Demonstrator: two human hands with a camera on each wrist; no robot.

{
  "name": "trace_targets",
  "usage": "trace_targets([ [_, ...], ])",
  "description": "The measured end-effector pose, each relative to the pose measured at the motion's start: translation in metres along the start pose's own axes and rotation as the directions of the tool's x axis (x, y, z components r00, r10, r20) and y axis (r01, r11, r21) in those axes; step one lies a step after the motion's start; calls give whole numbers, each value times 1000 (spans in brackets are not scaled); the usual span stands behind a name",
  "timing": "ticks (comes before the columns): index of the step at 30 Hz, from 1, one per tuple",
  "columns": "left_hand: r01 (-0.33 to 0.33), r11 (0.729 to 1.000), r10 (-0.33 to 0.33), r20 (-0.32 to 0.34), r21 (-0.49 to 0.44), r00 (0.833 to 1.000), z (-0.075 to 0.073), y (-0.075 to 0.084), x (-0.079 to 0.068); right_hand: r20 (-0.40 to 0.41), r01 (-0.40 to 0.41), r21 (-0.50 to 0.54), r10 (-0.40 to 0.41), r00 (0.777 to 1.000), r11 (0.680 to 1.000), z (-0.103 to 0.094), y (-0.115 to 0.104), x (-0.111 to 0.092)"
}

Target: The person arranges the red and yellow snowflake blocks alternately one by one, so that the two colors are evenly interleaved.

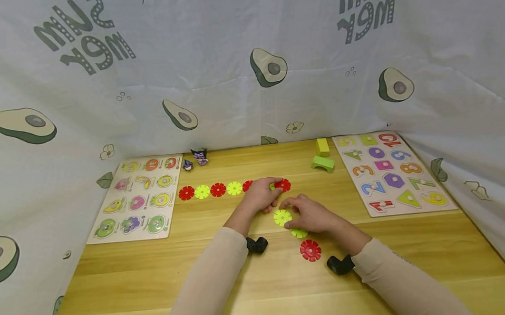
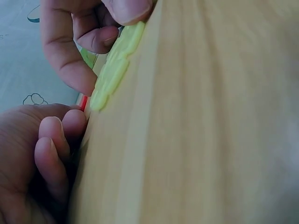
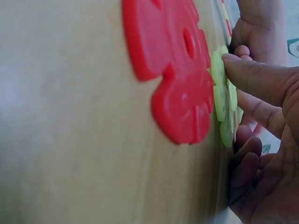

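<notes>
A row of notched plastic discs, alternating red and yellow, lies across the table. My left hand (image 1: 259,194) reaches over its right part and hides some of it. Its thumb and index finger pinch the sides of the red disc (image 1: 285,185) at the row's right end. Nearer to me, my right hand (image 1: 314,216) holds a yellow disc (image 1: 282,217) by its edge between thumb and finger. Partly under that hand lies another yellow disc (image 1: 299,233). A loose red disc (image 1: 310,250) rests flat in front of it, large in the right wrist view.
A fruit puzzle board (image 1: 140,192) lies at left, a number puzzle board (image 1: 392,174) at right. Two small figurines (image 1: 199,156) stand at the back. A yellow block (image 1: 322,147) and a green arch block (image 1: 323,164) sit at back right. Printed cloth surrounds the table.
</notes>
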State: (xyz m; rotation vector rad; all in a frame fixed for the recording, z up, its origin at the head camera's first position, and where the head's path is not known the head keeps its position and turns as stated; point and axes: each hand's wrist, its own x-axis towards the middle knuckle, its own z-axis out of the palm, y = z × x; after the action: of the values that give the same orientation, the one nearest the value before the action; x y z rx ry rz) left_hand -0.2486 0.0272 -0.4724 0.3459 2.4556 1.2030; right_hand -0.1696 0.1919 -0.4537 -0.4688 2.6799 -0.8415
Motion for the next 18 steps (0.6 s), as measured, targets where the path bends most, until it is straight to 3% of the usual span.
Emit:
trace_targets([
  [10,2,1000,-2,-3,-2,1000,0,-1,1,1,-48,135,48,999,990,-3,1,3],
  [18,30,1000,-30,-5,3,1000,0,1,0,-31,-89,322,104,994,942,-7,8,1],
])
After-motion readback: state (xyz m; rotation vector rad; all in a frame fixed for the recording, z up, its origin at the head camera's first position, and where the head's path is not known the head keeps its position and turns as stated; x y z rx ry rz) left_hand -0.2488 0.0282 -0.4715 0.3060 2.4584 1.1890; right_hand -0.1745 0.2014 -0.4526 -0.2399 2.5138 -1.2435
